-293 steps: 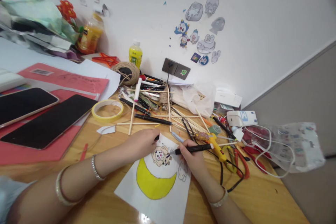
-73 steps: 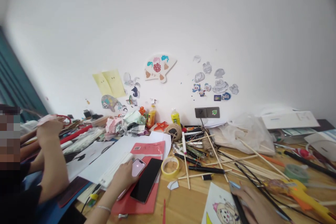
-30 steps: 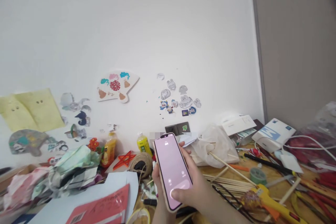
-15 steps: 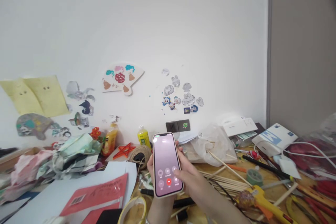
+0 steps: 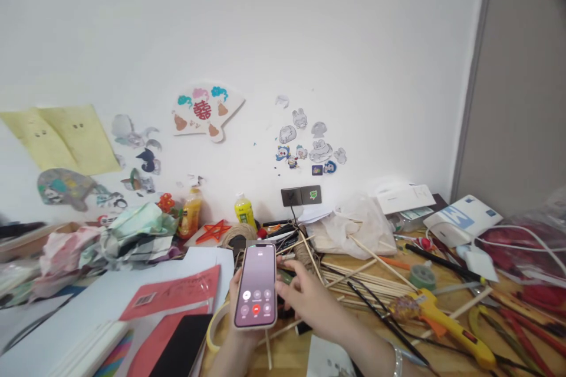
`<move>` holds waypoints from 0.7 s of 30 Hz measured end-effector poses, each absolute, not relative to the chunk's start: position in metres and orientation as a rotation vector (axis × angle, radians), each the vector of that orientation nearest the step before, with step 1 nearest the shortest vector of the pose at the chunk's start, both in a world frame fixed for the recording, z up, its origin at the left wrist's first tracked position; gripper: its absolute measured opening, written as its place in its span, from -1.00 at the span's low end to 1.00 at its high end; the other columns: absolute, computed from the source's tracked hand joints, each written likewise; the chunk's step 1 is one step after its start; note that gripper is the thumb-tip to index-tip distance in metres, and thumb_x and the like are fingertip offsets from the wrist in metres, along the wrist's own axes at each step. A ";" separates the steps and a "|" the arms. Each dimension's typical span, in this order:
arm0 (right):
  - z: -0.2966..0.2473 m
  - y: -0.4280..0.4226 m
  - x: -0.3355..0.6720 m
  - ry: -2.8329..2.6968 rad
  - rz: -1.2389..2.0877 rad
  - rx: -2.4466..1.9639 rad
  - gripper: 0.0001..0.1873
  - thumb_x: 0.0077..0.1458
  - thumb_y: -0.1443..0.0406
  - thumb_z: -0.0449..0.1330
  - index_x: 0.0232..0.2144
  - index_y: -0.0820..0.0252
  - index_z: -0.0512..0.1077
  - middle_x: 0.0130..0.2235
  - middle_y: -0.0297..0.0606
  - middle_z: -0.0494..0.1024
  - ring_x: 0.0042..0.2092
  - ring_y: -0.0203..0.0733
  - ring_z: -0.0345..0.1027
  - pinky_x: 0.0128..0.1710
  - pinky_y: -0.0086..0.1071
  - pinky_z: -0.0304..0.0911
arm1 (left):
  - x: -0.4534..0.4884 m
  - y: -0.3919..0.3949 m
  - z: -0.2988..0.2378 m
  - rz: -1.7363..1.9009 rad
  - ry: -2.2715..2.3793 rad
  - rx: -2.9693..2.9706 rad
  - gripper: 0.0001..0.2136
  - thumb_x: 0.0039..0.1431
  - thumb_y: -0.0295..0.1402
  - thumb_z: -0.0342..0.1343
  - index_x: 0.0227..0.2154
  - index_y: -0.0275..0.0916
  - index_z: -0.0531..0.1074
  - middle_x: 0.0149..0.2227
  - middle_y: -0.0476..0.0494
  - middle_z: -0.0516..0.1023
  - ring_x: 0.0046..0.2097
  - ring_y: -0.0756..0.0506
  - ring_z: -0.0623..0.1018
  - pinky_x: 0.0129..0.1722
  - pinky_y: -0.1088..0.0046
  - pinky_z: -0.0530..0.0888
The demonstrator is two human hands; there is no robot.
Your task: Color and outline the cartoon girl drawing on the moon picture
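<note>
A smartphone (image 5: 257, 274) with a lit purple call screen, a red button and several round icons is held upright and tilted back in my left hand (image 5: 235, 294). That hand is wrapped round the phone from behind and its left side; most of its fingers are hidden. My right hand (image 5: 307, 297) hovers just right of the phone, thumb and fingers apart, with nothing in it. Whether its thumb touches the phone's edge I cannot tell. Behind the phone lies a ball of twine (image 5: 239, 234). A roll of yellowish tape (image 5: 213, 330) is partly hidden by my left hand.
On the right lie a yellow glue gun (image 5: 455, 324), several wooden sticks (image 5: 349, 283), green tape (image 5: 422, 275) and pliers (image 5: 499, 336). Left are red packets (image 5: 172, 294) and crumpled paper (image 5: 137, 224). Two bottles (image 5: 244, 210) stand by the wall, which bears paper cutouts (image 5: 206, 111).
The phone and my left hand have moved left and slightly down in view. My right hand has drawn away from the phone's screen to its right side. One round icon now shows white.
</note>
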State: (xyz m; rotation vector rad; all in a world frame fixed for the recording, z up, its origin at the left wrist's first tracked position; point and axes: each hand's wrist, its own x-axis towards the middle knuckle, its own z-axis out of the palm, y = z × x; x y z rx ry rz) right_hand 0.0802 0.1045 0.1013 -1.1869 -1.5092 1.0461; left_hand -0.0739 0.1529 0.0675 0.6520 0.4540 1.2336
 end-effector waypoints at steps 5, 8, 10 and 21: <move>0.107 0.087 0.112 -1.644 0.878 -1.345 -0.66 0.08 0.26 0.15 -0.07 0.22 0.42 -0.47 -0.36 0.44 -0.43 -0.24 0.31 -0.43 -0.42 0.14 | -0.124 0.150 0.055 1.068 0.566 0.562 -0.67 0.16 -0.29 0.05 -0.14 -0.45 0.49 -0.22 -0.38 0.61 -0.16 -0.28 0.60 -0.13 0.22 0.51; 0.089 0.069 0.139 -1.696 0.856 -1.310 -0.73 0.07 0.27 0.15 -0.14 0.14 0.46 -0.54 -0.43 0.38 -0.49 -0.26 0.24 -0.49 -0.43 0.06 | -0.150 0.148 0.048 1.043 0.649 0.516 -0.61 0.19 -0.25 0.07 -0.05 -0.50 0.43 -0.21 -0.42 0.61 -0.14 -0.29 0.60 -0.13 0.22 0.51; 0.069 0.056 0.156 -1.608 0.906 -1.314 -0.71 0.11 0.19 0.11 -0.14 0.14 0.44 -0.58 -0.44 0.33 -0.52 -0.25 0.20 -0.52 -0.42 0.04 | -0.158 0.147 0.049 1.018 0.722 0.514 -0.57 0.20 -0.26 0.08 0.01 -0.51 0.37 -0.22 -0.41 0.61 -0.20 -0.28 0.62 -0.18 0.23 0.53; 0.035 0.021 0.188 -1.458 1.030 -1.342 -0.62 0.14 0.07 0.08 -0.12 0.17 0.42 -0.48 -0.29 0.49 -0.43 -0.16 0.35 -0.40 -0.36 0.21 | -0.169 0.149 0.053 1.034 0.783 0.457 -0.50 0.17 -0.44 0.04 0.17 -0.51 0.18 -0.22 -0.42 0.61 -0.16 -0.41 0.59 -0.19 0.00 0.51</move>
